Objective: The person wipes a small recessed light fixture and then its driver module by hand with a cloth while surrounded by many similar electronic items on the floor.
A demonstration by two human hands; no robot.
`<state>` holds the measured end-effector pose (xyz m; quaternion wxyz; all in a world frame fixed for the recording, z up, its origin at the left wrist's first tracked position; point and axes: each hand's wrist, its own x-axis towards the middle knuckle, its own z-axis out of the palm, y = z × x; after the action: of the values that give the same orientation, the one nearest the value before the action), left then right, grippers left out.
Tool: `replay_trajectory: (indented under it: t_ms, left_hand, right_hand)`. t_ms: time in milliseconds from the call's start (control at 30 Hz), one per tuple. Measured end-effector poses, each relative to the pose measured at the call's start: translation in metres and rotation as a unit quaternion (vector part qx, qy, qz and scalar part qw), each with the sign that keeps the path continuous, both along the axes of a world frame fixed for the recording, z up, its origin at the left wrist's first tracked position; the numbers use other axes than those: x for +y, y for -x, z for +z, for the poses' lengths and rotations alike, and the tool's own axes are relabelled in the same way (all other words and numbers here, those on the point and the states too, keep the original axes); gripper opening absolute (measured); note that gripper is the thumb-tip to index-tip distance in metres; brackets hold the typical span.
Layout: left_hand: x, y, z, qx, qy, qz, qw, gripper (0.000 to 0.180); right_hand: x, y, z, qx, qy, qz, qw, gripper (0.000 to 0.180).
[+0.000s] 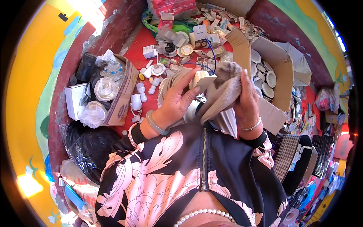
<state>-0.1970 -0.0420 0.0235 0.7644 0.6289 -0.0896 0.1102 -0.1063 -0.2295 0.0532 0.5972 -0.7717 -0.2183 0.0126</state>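
The floor (132, 56) is red and full of small things, and yellow and green painted walls (30, 75) bend around the edge of the view. The person looks down at their own two hands, held up close to the chest.

The left hand (177, 100) is wrapped around a small white lamp part (202, 80) with a shiny round metal piece under it. The thumb and fingers press on its sides. A thin blue wire (212, 55) runs up from the part. A pale green bangle (155, 125) sits on that wrist.

The right hand (245, 99) is closed on a grey cloth (224, 89) and pushes it against the white part. The cloth covers most of the part, so its full shape is hard to see. The fingertips of this hand are tucked into the cloth and hidden.

To the left, an open cardboard box (123, 96) holds clear plastic bags and round things that are too crumpled to name. A black bag (89, 145) lies below it. Little white tubes (141, 90) stand on the floor just beside the box.

To the right, a bigger cardboard box (281, 81) holds white round discs (270, 79). The right hand and the cloth block part of it. Far up, many small packets (219, 19) lie in a heap, too small to tell apart. The dark edge of the view cuts off the right side.
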Motion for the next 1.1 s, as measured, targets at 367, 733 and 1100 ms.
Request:
replay_trajectory:
  t_ms: [367,733,1100]
  left_hand:
    - [-0.005,0.003,0.011,-0.131,-0.181,0.087,0.971,0.045]
    - [-0.002,-0.004,0.010,-0.215,-0.304,0.138,0.918,0.051]
    - [-0.005,0.001,0.002,-0.164,-0.199,0.093,0.962,0.051]
  right_hand:
    - [0.023,0.024,0.003,0.292,-0.328,0.224,0.870,0.044]
    - [0.028,0.027,0.016,0.392,-0.375,0.174,0.822,0.039]
    - [0.027,0.022,0.013,0.377,-0.359,0.177,0.835,0.033]
